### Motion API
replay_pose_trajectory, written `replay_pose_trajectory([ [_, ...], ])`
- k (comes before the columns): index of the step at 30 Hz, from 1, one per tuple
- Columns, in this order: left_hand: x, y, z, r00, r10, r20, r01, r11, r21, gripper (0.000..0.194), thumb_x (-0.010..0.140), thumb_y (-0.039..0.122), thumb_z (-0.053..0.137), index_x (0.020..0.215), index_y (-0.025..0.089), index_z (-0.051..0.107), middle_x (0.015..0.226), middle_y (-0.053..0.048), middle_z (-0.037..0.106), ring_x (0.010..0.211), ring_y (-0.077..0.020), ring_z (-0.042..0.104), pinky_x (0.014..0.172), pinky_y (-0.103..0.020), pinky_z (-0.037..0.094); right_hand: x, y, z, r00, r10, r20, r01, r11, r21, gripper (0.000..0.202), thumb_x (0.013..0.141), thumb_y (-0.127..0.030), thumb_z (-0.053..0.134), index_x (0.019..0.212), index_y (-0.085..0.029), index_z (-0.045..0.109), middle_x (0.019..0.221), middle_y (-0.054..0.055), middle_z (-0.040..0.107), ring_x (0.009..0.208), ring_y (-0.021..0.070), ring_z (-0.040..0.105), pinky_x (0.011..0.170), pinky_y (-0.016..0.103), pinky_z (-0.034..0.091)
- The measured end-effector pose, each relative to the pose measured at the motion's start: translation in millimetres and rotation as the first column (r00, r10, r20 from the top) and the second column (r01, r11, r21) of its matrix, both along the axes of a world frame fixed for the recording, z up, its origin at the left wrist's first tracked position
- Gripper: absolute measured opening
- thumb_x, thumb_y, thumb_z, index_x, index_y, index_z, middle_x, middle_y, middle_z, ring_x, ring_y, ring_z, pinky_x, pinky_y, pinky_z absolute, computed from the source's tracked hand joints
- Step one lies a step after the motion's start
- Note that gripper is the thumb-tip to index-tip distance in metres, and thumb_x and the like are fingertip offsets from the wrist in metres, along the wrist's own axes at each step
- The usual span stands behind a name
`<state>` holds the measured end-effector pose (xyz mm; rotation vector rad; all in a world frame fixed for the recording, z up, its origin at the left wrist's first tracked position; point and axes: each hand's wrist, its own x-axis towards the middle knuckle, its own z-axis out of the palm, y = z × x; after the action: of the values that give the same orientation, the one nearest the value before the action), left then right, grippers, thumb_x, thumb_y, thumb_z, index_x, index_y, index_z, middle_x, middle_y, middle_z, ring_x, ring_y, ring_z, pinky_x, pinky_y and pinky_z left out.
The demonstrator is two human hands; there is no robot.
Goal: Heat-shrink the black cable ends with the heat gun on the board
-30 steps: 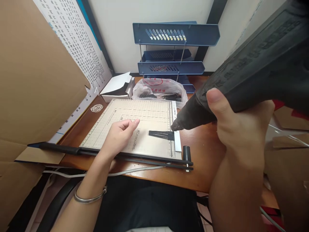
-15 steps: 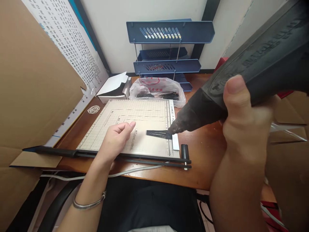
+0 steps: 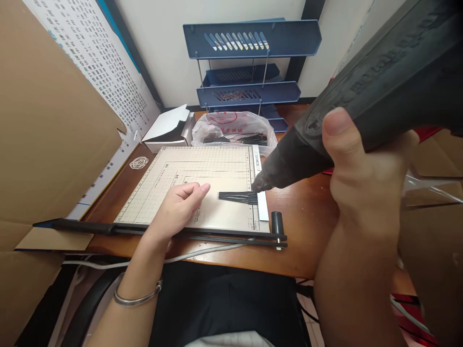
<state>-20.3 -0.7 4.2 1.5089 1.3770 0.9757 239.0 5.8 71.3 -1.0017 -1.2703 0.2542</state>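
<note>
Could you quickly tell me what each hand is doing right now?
Left hand: open, resting on the cutting board.
Right hand: closed on the heat gun.

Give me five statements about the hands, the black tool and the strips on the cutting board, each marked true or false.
1. The right hand grips the black heat gun. True.
2. The gun's nozzle points at the plastic bag. False: it points at the right end of the black strips.
3. The left hand rests on the cutting board. True.
4. The left hand holds the strips. False: it lies apart, left of them.
5. The strips lie fanned out on the board. True.
</note>
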Motion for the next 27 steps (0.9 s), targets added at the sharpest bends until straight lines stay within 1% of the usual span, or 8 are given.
replay_pose_trajectory([
  [4, -0.5, -0.8, 0.6, 1.000, -0.012, 0.001, 0.012, 1.000, -0.015, 0.052, 0.089, 0.050, 0.064, 0.058, 0.022, 0.033, 0.055, 0.005, 0.027, 0.050, -0.0088, 0.020, 0.045, -0.025, 0.016, 0.7, 0.8, -2.5, 1.000, -0.029, 0.000, 0.029, 0.998, 0.051, 0.032, 0.085, -0.054, 0.076, 0.102, -0.027, 0.077, 0.110, 0.001, 0.078, 0.128, 0.0301, 0.066, 0.115, 0.049, 0.052],
  [8, -0.6, -1.3, 0.1, 1.000, 0.015, -0.001, -0.015, 1.000, -0.006, 0.053, 0.090, 0.051, 0.063, 0.057, 0.022, 0.034, 0.053, 0.005, 0.029, 0.049, -0.0090, 0.022, 0.045, -0.025, 0.018, 4.0, -0.9, -2.8, 0.999, -0.004, 0.047, 0.004, 1.000, -0.001, 0.029, 0.088, -0.056, 0.072, 0.106, -0.034, 0.076, 0.112, -0.005, 0.077, 0.132, 0.0262, 0.063, 0.118, 0.044, 0.050],
  [10, 0.3, -1.4, -0.5, 0.998, 0.065, -0.002, -0.065, 0.998, 0.020, 0.053, 0.090, 0.050, 0.062, 0.056, 0.021, 0.034, 0.053, 0.004, 0.030, 0.049, -0.0092, 0.022, 0.045, -0.026, 0.018, 5.0, -0.8, -2.5, 0.998, -0.021, 0.055, 0.021, 1.000, 0.000, 0.032, 0.088, -0.057, 0.072, 0.108, -0.033, 0.076, 0.113, -0.006, 0.077, 0.132, 0.0257, 0.064, 0.120, 0.043, 0.049],
  [14, 0.7, -0.4, -0.8, 0.984, 0.172, -0.053, -0.167, 0.982, 0.088, 0.051, 0.092, 0.044, 0.060, 0.055, 0.021, 0.034, 0.054, 0.004, 0.030, 0.049, -0.0094, 0.023, 0.045, -0.027, 0.017, 4.7, 0.9, -2.5, 0.995, -0.081, 0.059, 0.080, 0.997, 0.021, 0.047, 0.085, -0.059, 0.074, 0.117, -0.025, 0.075, 0.124, 0.001, 0.075, 0.125, 0.0244, 0.067, 0.117, 0.040, 0.051],
  [19, -16.7, 3.2, -3.0, 0.973, 0.213, -0.092, -0.203, 0.973, 0.109, 0.052, 0.093, 0.044, 0.061, 0.055, 0.021, 0.034, 0.054, 0.004, 0.030, 0.049, -0.0093, 0.023, 0.046, -0.027, 0.016, 4.5, 2.9, -5.3, 0.996, -0.083, 0.038, 0.084, 0.996, -0.034, 0.037, 0.084, -0.061, 0.074, 0.104, -0.030, 0.076, 0.111, -0.003, 0.078, 0.122, 0.0284, 0.069, 0.114, 0.048, 0.052],
  [23, -34.0, 6.4, -4.2, 0.946, 0.319, -0.063, -0.307, 0.941, 0.144, 0.052, 0.094, 0.043, 0.061, 0.054, 0.020, 0.036, 0.053, 0.004, 0.031, 0.049, -0.0090, 0.024, 0.046, -0.026, 0.018, 6.6, 4.3, -7.6, 0.994, -0.102, 0.029, 0.104, 0.993, -0.051, 0.044, 0.082, -0.061, 0.076, 0.110, -0.027, 0.077, 0.118, -0.001, 0.075, 0.128, 0.0318, 0.065, 0.117, 0.049, 0.048],
  [25, -37.2, 5.7, -2.9, 0.948, 0.311, -0.074, -0.298, 0.944, 0.144, 0.052, 0.095, 0.042, 0.060, 0.054, 0.020, 0.036, 0.054, 0.004, 0.031, 0.050, -0.0090, 0.025, 0.047, -0.025, 0.019, 7.3, 3.6, -7.5, 0.989, -0.138, 0.061, 0.143, 0.986, -0.087, 0.051, 0.081, -0.063, 0.075, 0.115, -0.025, 0.076, 0.123, 0.001, 0.074, 0.130, 0.0319, 0.064, 0.116, 0.047, 0.047],
  [27, -37.6, 3.0, -1.1, 0.958, 0.261, -0.116, -0.250, 0.963, 0.104, 0.051, 0.094, 0.043, 0.059, 0.055, 0.020, 0.036, 0.054, 0.004, 0.031, 0.050, -0.0088, 0.024, 0.046, -0.025, 0.019, 7.0, 2.6, -6.7, 0.988, -0.120, 0.100, 0.130, 0.986, -0.105, 0.051, 0.081, -0.063, 0.072, 0.115, -0.025, 0.077, 0.121, 0.000, 0.075, 0.128, 0.0307, 0.065, 0.113, 0.043, 0.048],
])
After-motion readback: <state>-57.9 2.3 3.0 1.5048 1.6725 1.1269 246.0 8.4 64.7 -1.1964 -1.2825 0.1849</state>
